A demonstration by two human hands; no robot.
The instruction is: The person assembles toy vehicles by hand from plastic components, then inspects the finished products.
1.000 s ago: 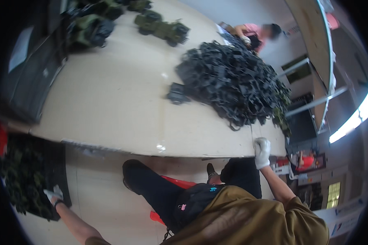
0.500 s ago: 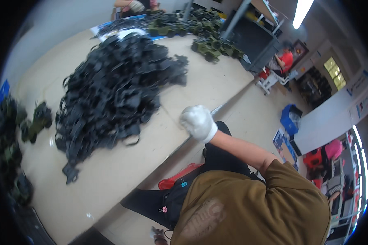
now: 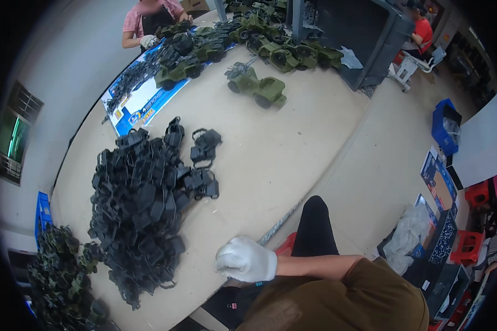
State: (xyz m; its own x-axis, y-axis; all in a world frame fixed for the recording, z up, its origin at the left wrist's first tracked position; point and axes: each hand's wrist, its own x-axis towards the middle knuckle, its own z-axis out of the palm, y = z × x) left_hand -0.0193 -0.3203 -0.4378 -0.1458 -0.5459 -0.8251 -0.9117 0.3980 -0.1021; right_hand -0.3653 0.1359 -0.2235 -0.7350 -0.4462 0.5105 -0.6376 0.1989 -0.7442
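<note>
My right hand (image 3: 246, 259), in a white glove, hovers by the table's near edge with its fingers curled into a fist; whatever it may hold is hidden. To its left lies a big heap of black plastic parts (image 3: 143, 204), shaped like small frames with seats. A few black parts (image 3: 205, 148) lie loose at the heap's right side. Farther off, a single olive-green toy vehicle (image 3: 257, 88) stands on the pale table (image 3: 270, 160). My left hand is out of view.
Green toy vehicles (image 3: 287, 52) crowd the table's far end, beside a printed sheet (image 3: 149, 105) with small dark parts. Another heap of vehicles (image 3: 61, 276) is at the left. A gloved co-worker (image 3: 159, 25) is across the table. Blue bin (image 3: 446, 127) and red stools (image 3: 469, 246) stand right.
My view has swung, bringing the far vehicles and co-worker further into the picture. My right fist now appears lower and farther left. My left hand, faintly visible at the bottom before, has left the picture.
</note>
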